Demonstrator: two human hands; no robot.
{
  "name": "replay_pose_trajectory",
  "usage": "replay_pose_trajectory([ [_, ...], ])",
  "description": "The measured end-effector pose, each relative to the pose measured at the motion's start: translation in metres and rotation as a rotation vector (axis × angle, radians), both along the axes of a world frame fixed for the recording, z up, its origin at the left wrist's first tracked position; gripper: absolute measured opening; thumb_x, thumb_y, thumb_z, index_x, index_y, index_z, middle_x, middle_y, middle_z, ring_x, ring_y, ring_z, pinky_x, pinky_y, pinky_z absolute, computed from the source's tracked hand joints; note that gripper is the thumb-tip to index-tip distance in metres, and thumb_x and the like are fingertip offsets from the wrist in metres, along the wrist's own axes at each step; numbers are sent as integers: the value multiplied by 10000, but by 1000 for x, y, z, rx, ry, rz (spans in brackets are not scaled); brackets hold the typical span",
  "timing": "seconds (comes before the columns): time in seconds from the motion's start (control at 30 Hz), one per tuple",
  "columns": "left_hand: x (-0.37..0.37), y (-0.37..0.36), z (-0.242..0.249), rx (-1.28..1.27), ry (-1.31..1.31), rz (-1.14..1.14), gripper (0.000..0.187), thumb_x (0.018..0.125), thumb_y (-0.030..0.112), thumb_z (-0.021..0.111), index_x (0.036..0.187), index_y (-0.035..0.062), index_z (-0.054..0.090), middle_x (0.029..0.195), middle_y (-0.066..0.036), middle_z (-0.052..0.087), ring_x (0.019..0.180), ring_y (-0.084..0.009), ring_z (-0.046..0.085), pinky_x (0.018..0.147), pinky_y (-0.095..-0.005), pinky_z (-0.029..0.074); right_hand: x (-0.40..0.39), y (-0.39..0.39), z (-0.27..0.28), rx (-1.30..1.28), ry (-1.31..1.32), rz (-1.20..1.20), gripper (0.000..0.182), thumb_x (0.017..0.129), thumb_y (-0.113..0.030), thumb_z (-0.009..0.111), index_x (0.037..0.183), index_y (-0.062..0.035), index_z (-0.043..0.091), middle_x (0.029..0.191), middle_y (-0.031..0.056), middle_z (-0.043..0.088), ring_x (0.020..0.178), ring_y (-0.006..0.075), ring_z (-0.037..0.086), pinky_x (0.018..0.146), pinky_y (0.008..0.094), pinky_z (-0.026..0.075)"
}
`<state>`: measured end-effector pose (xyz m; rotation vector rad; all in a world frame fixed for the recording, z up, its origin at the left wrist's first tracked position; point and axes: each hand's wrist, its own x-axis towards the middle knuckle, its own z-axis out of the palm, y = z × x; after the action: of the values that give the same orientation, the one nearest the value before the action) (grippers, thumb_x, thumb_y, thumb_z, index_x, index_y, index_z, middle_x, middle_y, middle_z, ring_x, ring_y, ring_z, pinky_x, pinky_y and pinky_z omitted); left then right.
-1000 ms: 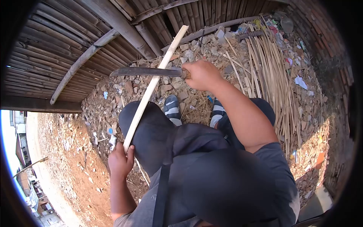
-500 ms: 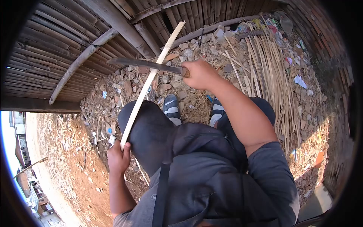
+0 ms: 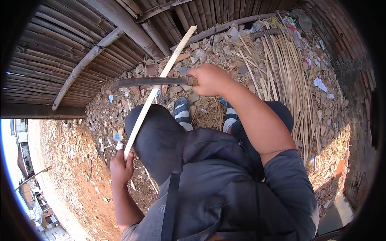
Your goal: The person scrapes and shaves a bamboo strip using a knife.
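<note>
**Blade crosses strip at upper centre; strip's long axis runs lower left to upper right**

Left hand (image 3: 120,168): grip closed around the lower end of the bamboo strip (image 3: 157,89), at lower left of the frame. Fingers wrap the strip; the thumb lies along its side.

Bamboo strip: pale, thin and straight. Its long axis rises from the left hand diagonally to the upper centre of the frame, where the free end shows against the bamboo wall (image 3: 60,60). The middle stretch passes over the dark trouser knee (image 3: 161,140).

Right hand (image 3: 209,79): grip clamped on the handle of the machete (image 3: 148,82), at upper centre, just right of the strip. The handle itself is mostly hidden inside the fist.

Machete: the dark blade extends from the right hand towards the left of the frame, close to level. It crosses the strip roughly two thirds of the way up from the left hand. Whether the edge is touching the strip or lies just behind it cannot be told from this view.

Relation noted: blade and strip meet at a wide angle. The crossing lies near the right hand and well apart from the left.

Surroundings: two striped shoes (image 3: 183,114) on rubble ground (image 3: 120,104); a pile of split bamboo slats (image 3: 289,72) at upper right.
</note>
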<state>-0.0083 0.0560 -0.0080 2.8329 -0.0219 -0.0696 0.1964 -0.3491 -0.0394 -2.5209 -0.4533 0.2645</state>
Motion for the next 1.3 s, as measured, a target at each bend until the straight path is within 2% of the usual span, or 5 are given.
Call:
replay_pose_trajectory([
  [0.07,0,1,-2,-34,0,7,440,1003,394,646,801,14,552,585,-201,574,553,-450,603,524,-497,451,-3,2,12,-30,-24,99,402,769,-237,706,1142,-91,720,1039,197,736,1017,407,693,895,497,553],
  [0.27,-5,8,-4,-10,-2,57,443,997,389,657,795,11,544,605,-219,581,580,-457,611,546,-512,454,34,-38,-17,171,-22,-383,462,755,-224,707,1161,-5,692,964,244,727,927,415,700,842,464,553],
  [0.47,-1,-23,-4,-2,-14,43,455,991,395,667,785,13,528,603,-217,583,584,-458,615,545,-512,459,7,-24,16,136,0,-195,490,751,-219,716,1169,33,680,1039,267,725,990,410,705,895,464,556],
  [0.63,1,-24,-11,11,-39,59,451,987,396,675,788,22,520,598,-210,581,572,-456,614,543,-519,463,0,-6,15,-44,-29,92,500,714,-193,726,1206,-106,718,963,246,721,952,425,696,867,494,559],
  [1.3,1,-25,-21,160,-200,51,406,974,406,672,853,45,527,624,-216,599,575,-456,622,524,-526,472,9,-6,-4,75,-67,-69,397,741,-205,712,1124,-102,726,911,213,726,914,417,701,839,507,566],
])
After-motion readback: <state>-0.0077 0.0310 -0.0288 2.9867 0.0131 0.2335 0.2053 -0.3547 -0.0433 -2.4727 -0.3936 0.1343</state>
